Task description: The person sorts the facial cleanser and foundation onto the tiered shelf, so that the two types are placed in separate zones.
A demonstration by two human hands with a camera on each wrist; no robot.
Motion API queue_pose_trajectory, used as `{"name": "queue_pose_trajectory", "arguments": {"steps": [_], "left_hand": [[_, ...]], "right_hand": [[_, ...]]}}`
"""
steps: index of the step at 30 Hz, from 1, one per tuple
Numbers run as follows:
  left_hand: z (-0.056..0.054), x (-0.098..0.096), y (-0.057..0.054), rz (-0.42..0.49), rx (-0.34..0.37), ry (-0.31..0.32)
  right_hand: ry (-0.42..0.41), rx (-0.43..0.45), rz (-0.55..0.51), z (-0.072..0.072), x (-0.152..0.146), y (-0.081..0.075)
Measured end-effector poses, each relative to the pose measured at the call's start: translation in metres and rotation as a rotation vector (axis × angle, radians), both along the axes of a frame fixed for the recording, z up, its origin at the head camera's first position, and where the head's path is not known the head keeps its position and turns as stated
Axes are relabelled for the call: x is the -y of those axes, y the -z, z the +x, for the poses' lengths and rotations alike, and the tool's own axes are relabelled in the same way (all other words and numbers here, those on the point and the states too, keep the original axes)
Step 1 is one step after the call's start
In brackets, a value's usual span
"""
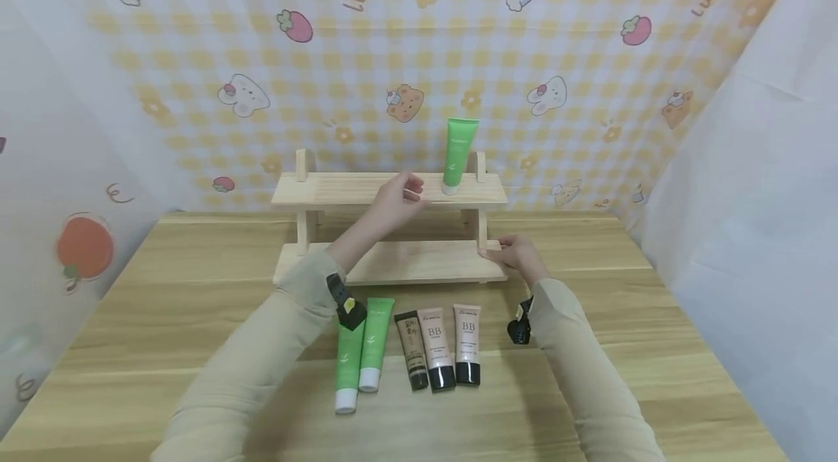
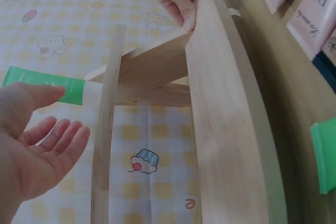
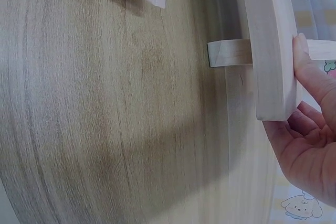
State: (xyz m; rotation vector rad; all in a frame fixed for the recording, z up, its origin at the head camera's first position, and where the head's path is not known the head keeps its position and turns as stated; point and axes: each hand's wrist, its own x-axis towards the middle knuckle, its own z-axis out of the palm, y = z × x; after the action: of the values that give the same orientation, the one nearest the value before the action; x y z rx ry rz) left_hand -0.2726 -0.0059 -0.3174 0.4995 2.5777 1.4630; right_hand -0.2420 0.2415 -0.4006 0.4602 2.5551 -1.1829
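Note:
A two-tier wooden shelf (image 1: 393,262) stands on the table, and a green tube (image 1: 460,145) is upright on its white cap at the right part of the upper board. My left hand (image 1: 398,198) is over that board, left of the tube, fingers relaxed and holding nothing. In the left wrist view, the left thumb (image 2: 50,96) overlaps the green tube while the palm is empty. My right hand (image 1: 521,256) grips the right end of the lower board. Seen from the right wrist, the thumb (image 3: 310,74) presses its top face and the other fingers curl beneath.
In front of the shelf lie two more green tubes (image 1: 375,345), partly under the left forearm in this view. Beside them are a brown-gold tube (image 1: 412,349) and two pink BB cream tubes (image 1: 436,345) with black caps. A patterned cloth (image 1: 406,47) hangs behind the table (image 1: 589,360).

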Motion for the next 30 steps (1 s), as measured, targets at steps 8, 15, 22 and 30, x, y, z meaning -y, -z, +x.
{"name": "queue_pose_trajectory", "arguments": {"steps": [8, 15, 22, 30], "left_hand": [[0.018, 0.031, 0.013, -0.077, 0.038, 0.073], [0.031, 0.059, 0.024, -0.156, 0.033, 0.088], [0.039, 0.078, 0.031, -0.167, 0.052, 0.071], [0.047, 0.094, 0.042, -0.194, 0.095, 0.077]], "right_hand": [[0.016, 0.041, 0.003, -0.005, -0.002, 0.007], [0.003, 0.036, 0.029, -0.007, -0.005, 0.009], [-0.033, 0.021, 0.019, 0.0, 0.0, -0.005], [-0.039, 0.021, 0.035, -0.001, -0.002, -0.003]]}}
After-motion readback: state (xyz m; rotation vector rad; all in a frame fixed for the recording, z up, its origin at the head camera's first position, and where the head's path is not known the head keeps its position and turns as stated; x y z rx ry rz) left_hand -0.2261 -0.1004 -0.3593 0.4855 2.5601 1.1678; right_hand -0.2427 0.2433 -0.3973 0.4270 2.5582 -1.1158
